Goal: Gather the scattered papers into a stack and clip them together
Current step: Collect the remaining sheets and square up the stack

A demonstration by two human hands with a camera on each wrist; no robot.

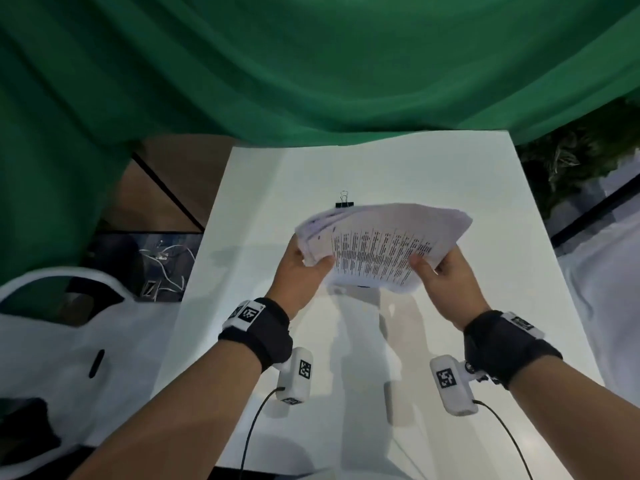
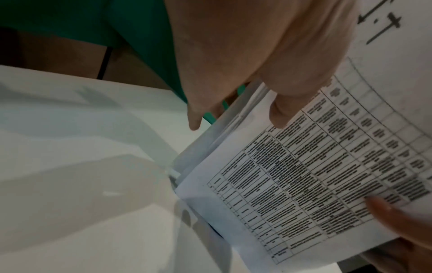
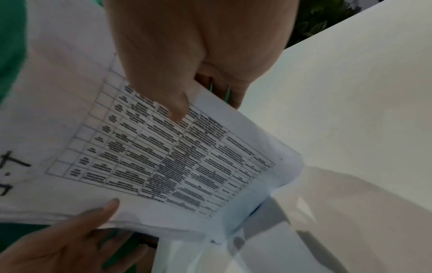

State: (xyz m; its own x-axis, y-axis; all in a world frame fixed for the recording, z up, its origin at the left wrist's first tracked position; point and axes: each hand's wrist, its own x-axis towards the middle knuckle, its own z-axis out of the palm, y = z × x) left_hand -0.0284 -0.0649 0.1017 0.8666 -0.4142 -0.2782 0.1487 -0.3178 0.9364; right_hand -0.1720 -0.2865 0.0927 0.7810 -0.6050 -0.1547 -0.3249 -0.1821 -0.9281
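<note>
A stack of printed papers (image 1: 381,247) with a table of text on its top sheet is held upright over the white table (image 1: 249,209), its lower edge close to the surface. My left hand (image 1: 304,261) grips the stack's left side, thumb on the front sheet. My right hand (image 1: 440,268) grips the right side the same way. The sheets are fanned and uneven at the top left. The left wrist view shows the paper stack (image 2: 304,175) with my thumb on it; the right wrist view shows the stack (image 3: 163,157) likewise. A black binder clip (image 1: 344,202) stands on the table just behind the stack.
A green curtain (image 1: 311,64) hangs behind the table. A white chair (image 1: 69,323) stands to the left, with cables (image 1: 166,268) on the floor beyond it. Dark plants (image 1: 581,161) are at the far right.
</note>
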